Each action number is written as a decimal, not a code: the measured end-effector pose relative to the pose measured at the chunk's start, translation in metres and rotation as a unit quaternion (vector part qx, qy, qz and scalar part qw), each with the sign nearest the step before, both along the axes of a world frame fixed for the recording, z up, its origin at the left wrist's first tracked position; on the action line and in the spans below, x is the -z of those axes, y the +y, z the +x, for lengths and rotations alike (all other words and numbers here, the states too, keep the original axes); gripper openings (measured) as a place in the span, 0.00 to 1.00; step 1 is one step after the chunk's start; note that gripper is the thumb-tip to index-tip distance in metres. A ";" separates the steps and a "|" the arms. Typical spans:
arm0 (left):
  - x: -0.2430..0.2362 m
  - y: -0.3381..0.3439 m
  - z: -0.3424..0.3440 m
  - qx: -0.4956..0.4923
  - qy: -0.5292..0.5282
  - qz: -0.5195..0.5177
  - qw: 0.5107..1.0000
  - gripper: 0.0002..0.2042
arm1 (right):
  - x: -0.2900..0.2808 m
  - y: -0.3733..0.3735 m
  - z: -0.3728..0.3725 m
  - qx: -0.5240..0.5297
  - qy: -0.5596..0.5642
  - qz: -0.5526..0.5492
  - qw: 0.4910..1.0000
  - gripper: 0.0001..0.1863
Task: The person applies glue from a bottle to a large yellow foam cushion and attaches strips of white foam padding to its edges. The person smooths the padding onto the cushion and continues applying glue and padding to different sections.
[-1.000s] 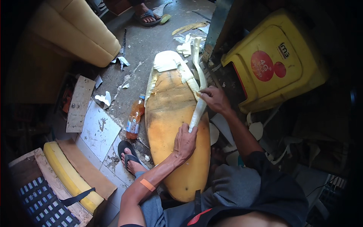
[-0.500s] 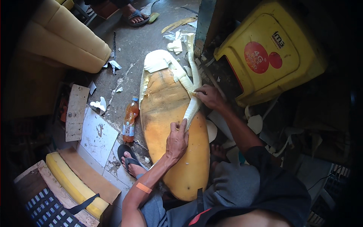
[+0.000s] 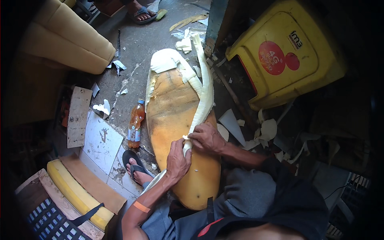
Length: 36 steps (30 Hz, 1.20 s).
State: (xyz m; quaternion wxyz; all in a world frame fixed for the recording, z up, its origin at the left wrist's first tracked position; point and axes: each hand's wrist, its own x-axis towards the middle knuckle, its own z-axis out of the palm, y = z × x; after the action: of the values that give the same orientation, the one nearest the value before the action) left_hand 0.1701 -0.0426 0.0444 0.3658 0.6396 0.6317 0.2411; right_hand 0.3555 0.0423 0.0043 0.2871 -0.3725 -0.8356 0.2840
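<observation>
A long oval orange foam pad [image 3: 172, 120] lies lengthwise before me, its near end by my lap. Pale cream foam [image 3: 164, 60] covers its far end and part of the far edges. A long cream foam strip [image 3: 205, 104] runs from beyond the far right edge down across the pad to my fingers. My left hand [image 3: 178, 160] is closed on the strip over the pad's middle. Just right of it, my right hand [image 3: 207, 139] pinches the same strip, the fingertips of both almost meeting. Some of the strip is hidden by the left hand and reappears beside the left forearm.
A bottle of orange-brown drink [image 3: 136, 124] stands or lies left of the pad. A yellow plastic stool [image 3: 288, 56] is at right, with foam scraps [image 3: 269, 130] below it. A tan cushion [image 3: 68, 40] and wooden board [image 3: 79, 118] are at left. Another person's sandalled foot [image 3: 143, 14] shows far off.
My right hand has slid nearer along the strip, from the pad's right edge to beside my left hand. The left hand has shifted slightly nearer and left.
</observation>
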 end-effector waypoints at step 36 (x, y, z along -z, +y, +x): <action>0.010 0.001 0.010 0.016 0.078 0.049 0.996 0.19 | 0.022 0.074 0.055 0.141 -0.060 0.013 0.988 0.10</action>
State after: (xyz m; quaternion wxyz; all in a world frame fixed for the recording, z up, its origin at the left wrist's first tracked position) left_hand 0.1803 -0.0420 0.0341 0.2874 0.6833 0.6357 0.2154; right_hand 0.4106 0.1163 -0.0178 0.2789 -0.4990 -0.7940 0.2068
